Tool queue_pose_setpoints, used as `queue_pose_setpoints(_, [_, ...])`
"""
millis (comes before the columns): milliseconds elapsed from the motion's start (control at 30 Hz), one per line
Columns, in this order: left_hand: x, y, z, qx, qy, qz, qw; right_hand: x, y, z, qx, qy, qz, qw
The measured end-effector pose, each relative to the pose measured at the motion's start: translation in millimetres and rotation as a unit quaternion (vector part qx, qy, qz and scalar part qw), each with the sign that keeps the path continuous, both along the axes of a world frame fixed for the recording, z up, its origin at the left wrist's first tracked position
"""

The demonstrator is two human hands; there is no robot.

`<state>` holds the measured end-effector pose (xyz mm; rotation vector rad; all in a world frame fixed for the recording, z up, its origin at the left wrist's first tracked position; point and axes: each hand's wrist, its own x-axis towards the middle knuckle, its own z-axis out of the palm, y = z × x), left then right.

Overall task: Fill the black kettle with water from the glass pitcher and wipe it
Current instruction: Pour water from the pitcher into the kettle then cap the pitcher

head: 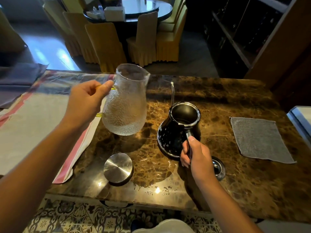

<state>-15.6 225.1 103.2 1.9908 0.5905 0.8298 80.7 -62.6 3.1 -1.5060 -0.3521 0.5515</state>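
Black kettle point(175, 132) stands lidless on the brown marble table point(235, 101), its handle gripped by the right hand point(196, 157). Left hand point(85, 101) clasps the glass pitcher point(125, 105) handle, held raised just left. Round steel lid point(117, 167) lies in front; grey cloth point(259, 140) lies right. Covered chairs point(107, 46) stand behind.

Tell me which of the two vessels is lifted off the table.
The glass pitcher, held up by the left hand. The black kettle stands on the marble table.
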Motion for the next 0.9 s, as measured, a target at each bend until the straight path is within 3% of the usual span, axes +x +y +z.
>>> queue_pose_setpoints(200, [-14, 10, -25, -0.025, -0.053, 0.099, 0.993, 0, 0, -1, 0.005, -0.002, 0.003, 1.0])
queue_pose_setpoints(567, [-23, 13, -61, 0.028, -0.045, 0.145, 0.988, 0, 1, -1, 0.006, -0.006, -0.001, 1.0])
queue_pose_setpoints(900, [-17, 8, -66, 0.004, -0.043, 0.156, 0.987, -1, 0, 0, 0.002, -0.005, -0.007, 1.0])
